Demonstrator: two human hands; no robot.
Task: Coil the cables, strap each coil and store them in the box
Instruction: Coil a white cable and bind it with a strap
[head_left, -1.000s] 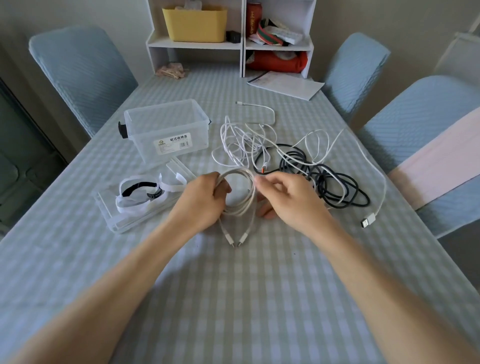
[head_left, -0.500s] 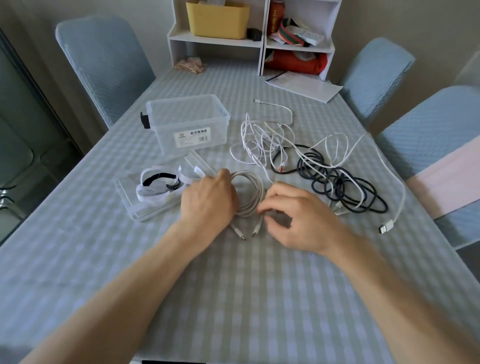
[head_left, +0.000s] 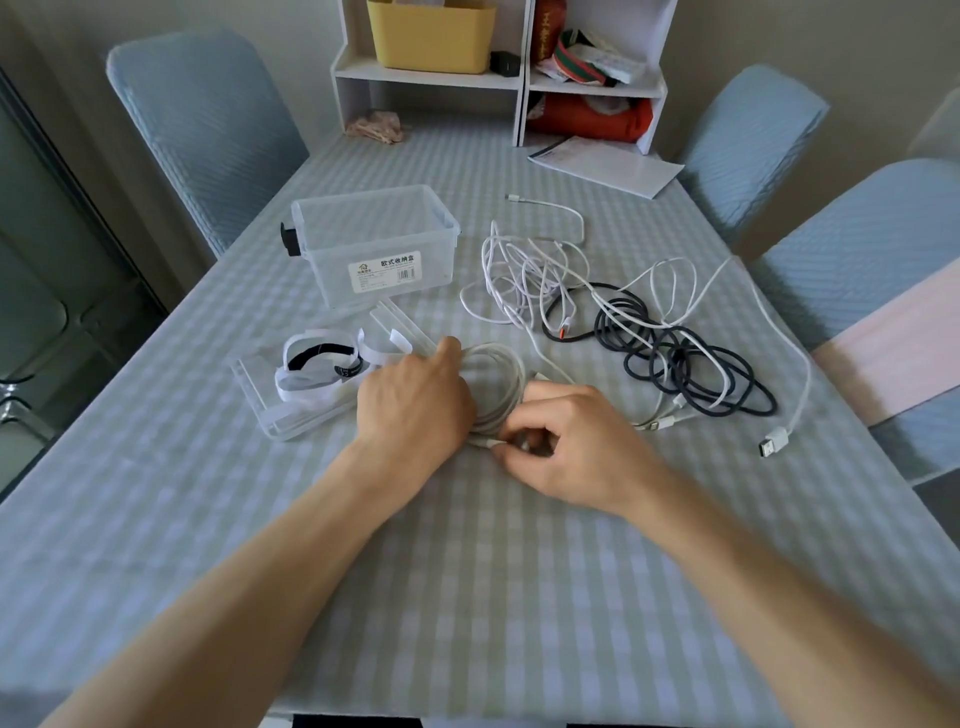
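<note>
While the head camera looked down over the checked tablecloth, the left hand lay curled over a coiled white cable, gripping it against the cloth. The right hand pinched the coil's loose plug ends at its near edge, fingers bent tightly. Just left of the coil sat the clear lid, upturned, carrying white straps and one black strap. Behind it stood the open clear box with a printed label. To the right, loose white cables tangled with a black cable, well apart from the box; a white USB plug lay near the table's right edge.
</note>
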